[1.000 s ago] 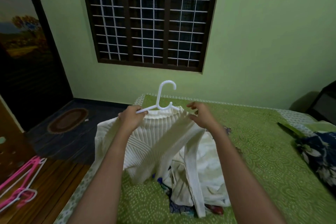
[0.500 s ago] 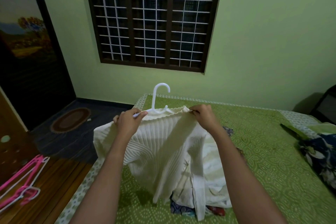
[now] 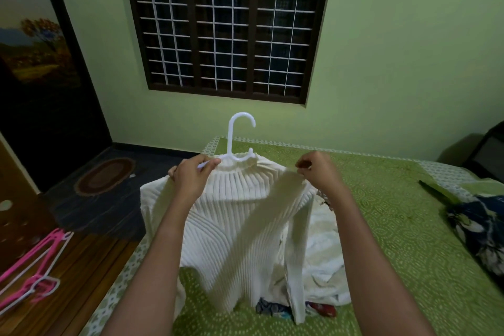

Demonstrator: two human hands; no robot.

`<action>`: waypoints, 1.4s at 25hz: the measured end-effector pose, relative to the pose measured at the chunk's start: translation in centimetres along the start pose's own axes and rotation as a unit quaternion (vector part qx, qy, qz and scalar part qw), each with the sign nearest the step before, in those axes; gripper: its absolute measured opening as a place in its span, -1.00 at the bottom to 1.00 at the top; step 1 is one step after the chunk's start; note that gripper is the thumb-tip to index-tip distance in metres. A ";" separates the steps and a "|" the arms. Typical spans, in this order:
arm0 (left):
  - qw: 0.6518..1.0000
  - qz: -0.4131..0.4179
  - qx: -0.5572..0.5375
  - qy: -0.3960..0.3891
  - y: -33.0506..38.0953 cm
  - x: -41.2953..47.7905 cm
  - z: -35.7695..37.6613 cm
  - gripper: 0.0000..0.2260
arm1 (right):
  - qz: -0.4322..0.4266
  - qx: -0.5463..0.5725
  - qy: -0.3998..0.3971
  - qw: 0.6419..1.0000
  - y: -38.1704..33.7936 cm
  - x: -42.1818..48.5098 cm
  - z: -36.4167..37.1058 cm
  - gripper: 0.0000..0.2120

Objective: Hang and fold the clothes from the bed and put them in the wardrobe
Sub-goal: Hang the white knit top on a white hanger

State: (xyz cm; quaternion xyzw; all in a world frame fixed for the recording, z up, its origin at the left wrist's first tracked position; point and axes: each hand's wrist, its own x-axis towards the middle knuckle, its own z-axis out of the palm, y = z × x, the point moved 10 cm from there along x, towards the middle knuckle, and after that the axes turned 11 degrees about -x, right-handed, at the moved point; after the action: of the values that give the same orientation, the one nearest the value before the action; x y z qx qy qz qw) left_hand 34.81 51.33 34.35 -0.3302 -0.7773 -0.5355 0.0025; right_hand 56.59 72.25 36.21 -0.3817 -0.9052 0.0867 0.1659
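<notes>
Held over bed (image 3: 395,226): sweater (image 3: 231,229) on hanger (image 3: 234,133)
left hand (image 3: 191,180) grips hanger arm with sweater shoulder; right hand (image 3: 319,174) fingers pinch other shoulder

Just one cam here, worn on the person's head, looking forward and down over the bed with the green patterned cover (image 3: 395,226), close enough that both forearms (image 3: 169,240) fill the bottom; it faces the dark-framed grid window (image 3: 226,24) past the bed's far edge

Green bed (image 3: 395,226), clothes pile (image 3: 324,267) (mostly white), dark garment (image 3: 480,229)
</notes>
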 end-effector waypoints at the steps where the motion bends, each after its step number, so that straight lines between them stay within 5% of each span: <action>1: 1.000 0.002 0.004 -0.005 0.2 -0.1 0.1 -0.67 | 0.023 -0.033 0.003 0.999 0.8 -0.1 0.4 -0.80; 12: 1.000 0.001 0.002 0.006 1.4 -0.9 -0.6 -0.71 | 0.092 -0.110 -0.074 0.987 4.4 -0.3 4.2 -0.79; 21: 1.000 -0.010 0.001 -0.004 1.2 -1.2 -1.6 -0.71 | 0.105 -0.116 -0.029 0.987 4.3 -0.7 4.5 -0.84; 27: 0.999 -0.007 0.030 -0.027 1.7 -2.9 -1.1 -0.72 | 0.139 -0.085 0.071 0.984 5.9 -0.4 -0.3 -0.80; 29: 0.998 -0.008 0.040 -0.042 1.6 -3.0 -0.8 -0.70 | 0.121 -0.067 0.033 0.990 5.6 0.3 0.0 -0.85; 33: 0.998 -0.007 0.040 -0.038 1.7 -2.7 -0.8 -0.70 | -0.023 -0.063 -0.167 0.984 1.1 -1.4 8.2 -0.79; 35: 0.999 -0.009 0.032 -0.037 1.4 -2.7 -1.0 -0.71 | -0.026 -0.075 -0.159 0.984 0.7 -1.7 10.1 -0.81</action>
State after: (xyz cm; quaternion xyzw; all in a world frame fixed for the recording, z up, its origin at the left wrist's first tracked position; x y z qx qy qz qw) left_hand 37.26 49.41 34.96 -0.3425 -0.7966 -0.4977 -0.0206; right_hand 54.41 71.19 26.23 -0.3509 -0.9334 0.0744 -0.0071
